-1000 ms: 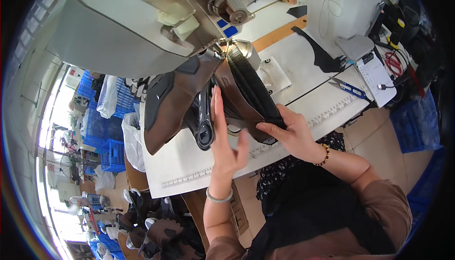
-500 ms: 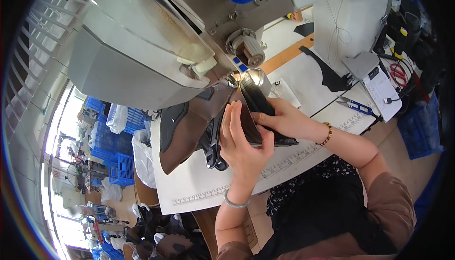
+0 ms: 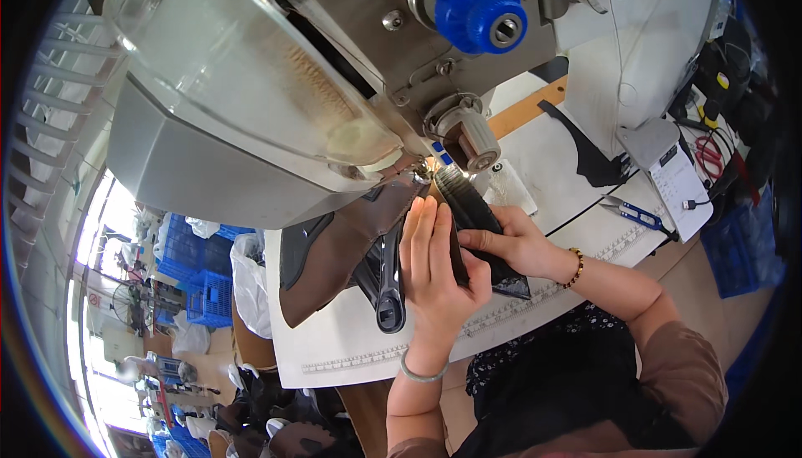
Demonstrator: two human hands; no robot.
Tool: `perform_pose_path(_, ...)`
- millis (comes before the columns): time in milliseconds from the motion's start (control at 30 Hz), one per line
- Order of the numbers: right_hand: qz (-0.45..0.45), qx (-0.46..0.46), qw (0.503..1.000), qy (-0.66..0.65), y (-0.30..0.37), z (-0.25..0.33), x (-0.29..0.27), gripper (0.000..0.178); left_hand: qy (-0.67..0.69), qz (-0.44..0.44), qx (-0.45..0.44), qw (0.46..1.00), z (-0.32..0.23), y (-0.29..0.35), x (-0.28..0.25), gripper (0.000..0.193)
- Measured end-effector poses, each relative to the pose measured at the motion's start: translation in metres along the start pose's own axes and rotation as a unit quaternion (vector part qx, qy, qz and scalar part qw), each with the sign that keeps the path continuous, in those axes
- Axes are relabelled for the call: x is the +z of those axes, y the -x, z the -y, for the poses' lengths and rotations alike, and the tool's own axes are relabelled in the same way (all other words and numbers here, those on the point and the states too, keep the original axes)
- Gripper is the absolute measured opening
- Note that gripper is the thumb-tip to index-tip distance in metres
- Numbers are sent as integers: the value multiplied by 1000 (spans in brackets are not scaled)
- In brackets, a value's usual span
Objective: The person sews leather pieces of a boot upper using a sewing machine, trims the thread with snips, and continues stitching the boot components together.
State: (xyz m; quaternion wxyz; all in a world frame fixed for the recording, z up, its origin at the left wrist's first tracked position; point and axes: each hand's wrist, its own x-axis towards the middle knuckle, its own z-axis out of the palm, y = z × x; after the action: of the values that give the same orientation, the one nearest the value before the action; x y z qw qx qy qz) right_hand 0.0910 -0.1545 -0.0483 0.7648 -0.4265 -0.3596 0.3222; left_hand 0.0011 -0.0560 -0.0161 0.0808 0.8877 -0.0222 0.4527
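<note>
A brown and black leather piece [image 3: 336, 268], sewn from several panels, hangs beneath the needle area [image 3: 428, 166] of a sewing machine [image 3: 242, 157]. My left hand [image 3: 439, 270] has its long fingers straight and together along the brown side. Its thumb bends around the opposite side, so a standing fold of leather runs between them. My right hand [image 3: 522, 245] pinches the ribbed black part [image 3: 468, 207], thumb on top, remaining fingers partly hidden. Left of my left hand, a black strap with a slotted end [image 3: 390, 312] dangles from the piece. The exact stitching point is hard to make out.
A ruler strip [image 3: 518, 309] runs along the white table [image 3: 292, 366]. To the right lie blue-handled thread snips [image 3: 632, 212], a paper pad [image 3: 678, 178] and a black cut piece [image 3: 585, 153]. Blue crates [image 3: 209, 295] and a white bag [image 3: 249, 283] stand left.
The machine head appears larger and lower in view. My hands and the leather piece appear slightly lower, both hands keeping their hold. The black strap now hangs straighter beside my left hand.
</note>
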Motion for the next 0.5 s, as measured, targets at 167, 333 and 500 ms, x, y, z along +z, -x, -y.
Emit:
perform_pose_path(167, 8, 30, 999, -37, 0, 11, -9, 22, -54, -15, -33, 998, -20, -11, 3, 39)
perform_pose_path(333, 4, 65, 997, -33, 0, 14, -16, 20, -70, -34, -36, 996, -26, -11, 9, 40)
perform_pose_path(500, 9, 54, 998, -22, -1, 14, -15, 22, -61, -32, -31, 997, -24, -11, 9, 41)
